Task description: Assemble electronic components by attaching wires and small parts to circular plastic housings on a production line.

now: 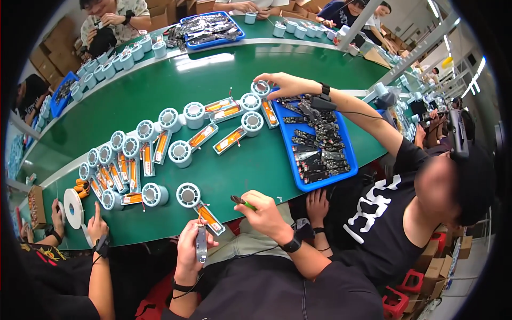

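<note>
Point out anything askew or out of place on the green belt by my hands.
Nothing looks damaged or spilled. The orange trays and round spools lie at mixed angles rather than in neat rows. Left hand holds a small grey part; right hand holds a green-handled tool.
</note>
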The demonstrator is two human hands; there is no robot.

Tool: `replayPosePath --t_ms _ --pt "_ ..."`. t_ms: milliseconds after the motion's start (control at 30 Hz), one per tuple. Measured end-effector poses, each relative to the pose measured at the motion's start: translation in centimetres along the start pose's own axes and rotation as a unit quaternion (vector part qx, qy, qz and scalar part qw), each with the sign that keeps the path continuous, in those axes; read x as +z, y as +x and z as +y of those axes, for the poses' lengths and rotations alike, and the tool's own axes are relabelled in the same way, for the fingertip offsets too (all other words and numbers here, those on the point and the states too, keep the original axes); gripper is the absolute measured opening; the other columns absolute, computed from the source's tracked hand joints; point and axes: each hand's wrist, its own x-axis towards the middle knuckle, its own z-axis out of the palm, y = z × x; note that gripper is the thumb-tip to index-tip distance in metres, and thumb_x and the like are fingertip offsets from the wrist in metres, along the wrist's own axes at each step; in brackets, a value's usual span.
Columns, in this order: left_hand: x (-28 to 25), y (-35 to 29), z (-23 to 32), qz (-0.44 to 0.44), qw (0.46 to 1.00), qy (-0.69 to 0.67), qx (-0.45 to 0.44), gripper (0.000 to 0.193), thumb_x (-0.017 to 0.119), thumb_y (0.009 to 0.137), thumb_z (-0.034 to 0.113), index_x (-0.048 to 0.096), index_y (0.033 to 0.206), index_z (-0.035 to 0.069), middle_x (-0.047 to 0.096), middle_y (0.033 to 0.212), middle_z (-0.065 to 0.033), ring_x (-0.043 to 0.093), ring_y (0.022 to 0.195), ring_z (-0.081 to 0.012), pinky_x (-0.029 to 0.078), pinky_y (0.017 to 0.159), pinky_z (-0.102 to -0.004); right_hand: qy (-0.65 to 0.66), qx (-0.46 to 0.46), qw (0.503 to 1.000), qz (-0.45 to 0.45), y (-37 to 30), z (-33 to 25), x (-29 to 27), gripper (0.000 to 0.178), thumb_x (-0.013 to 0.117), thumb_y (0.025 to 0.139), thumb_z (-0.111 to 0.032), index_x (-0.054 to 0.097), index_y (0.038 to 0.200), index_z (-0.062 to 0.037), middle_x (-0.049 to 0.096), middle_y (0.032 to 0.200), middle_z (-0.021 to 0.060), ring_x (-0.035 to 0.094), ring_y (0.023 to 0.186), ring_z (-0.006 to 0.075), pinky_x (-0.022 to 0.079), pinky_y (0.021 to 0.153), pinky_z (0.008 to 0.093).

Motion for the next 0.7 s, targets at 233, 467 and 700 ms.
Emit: replayPosePath --t_ms 233,467,700 --pt "-0.1 0.1 -0.3 0.019 0.998 0.052 0.041 0.03 0.044 0.108 0.026 0.055 0.121 0.001 0.058 0.079 -0.0078 0.059 0.071 -0.017 0.056 0.068 -0.0345 0.05 -0.055 0.996 0.058 -1.8 3.5 1.5 0.003 0.07 0.089 0.0 0.067 0.088 0.0006 0.064 0.077 0.0127 0.061 0.065 0.0245 0.046 0.058 0.0355" --pt "-0.2 0.6 -0.6 0.009 1.0 -0.009 0.013 0.028 0.045 0.109 0.027 0.055 0.121 0.003 0.056 0.079 -0.0053 0.056 0.069 -0.0144 0.051 0.065 -0.0323 0.069 -0.062 0.991 0.098 -4.2 4.8 0.8 0.009 0.074 0.085 0.001 0.069 0.092 -0.0001 0.07 0.078 0.0111 0.068 0.068 0.0229 0.051 0.06 0.0334" --pt "-0.1 -0.6 0.1 0.005 0.999 0.014 0.03 0.027 0.045 0.109 0.023 0.055 0.121 0.002 0.057 0.079 -0.0076 0.057 0.07 -0.0177 0.051 0.067 -0.0338 0.023 -0.069 0.991 0.108 -3.5 1.4 0.9 0.026 0.076 0.085 -0.001 0.076 0.111 -0.0038 0.077 0.087 0.0102 0.074 0.07 0.0204 0.057 0.064 0.0288"
